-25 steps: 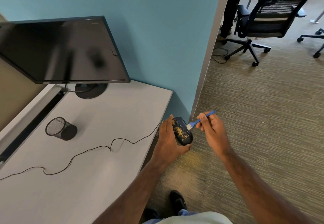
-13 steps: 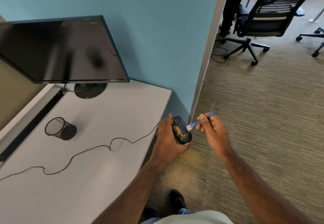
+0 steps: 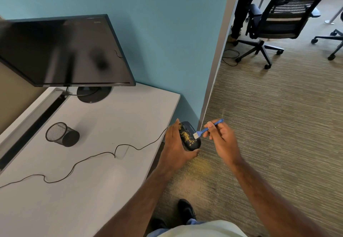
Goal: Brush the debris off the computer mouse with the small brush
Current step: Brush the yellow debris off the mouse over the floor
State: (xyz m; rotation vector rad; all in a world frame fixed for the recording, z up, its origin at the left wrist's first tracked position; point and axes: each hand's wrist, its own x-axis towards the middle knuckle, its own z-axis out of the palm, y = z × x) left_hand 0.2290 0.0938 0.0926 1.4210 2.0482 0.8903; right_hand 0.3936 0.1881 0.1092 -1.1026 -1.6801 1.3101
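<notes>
A black wired computer mouse (image 3: 191,136) is held tilted in the air just past the desk's right edge, over the carpet. Yellow-brown debris (image 3: 186,135) speckles its top. My left hand (image 3: 175,144) grips it from the left and beneath. My right hand (image 3: 221,137) pinches a small blue brush (image 3: 207,128) by its handle. The white bristles touch the mouse's right side. The mouse cable (image 3: 115,150) trails left across the desk.
A white desk (image 3: 104,171) carries a black monitor (image 3: 61,51) and a tipped mesh pen cup (image 3: 62,134). A teal partition stands behind. Yellowish dust (image 3: 201,165) lies on the carpet below. A black office chair (image 3: 274,17) and a standing person's legs (image 3: 241,8) are at far right.
The mouse and brush stay almost in place; the brush tip has shifted slightly along the mouse's right side. The debris patch looks much the same.
</notes>
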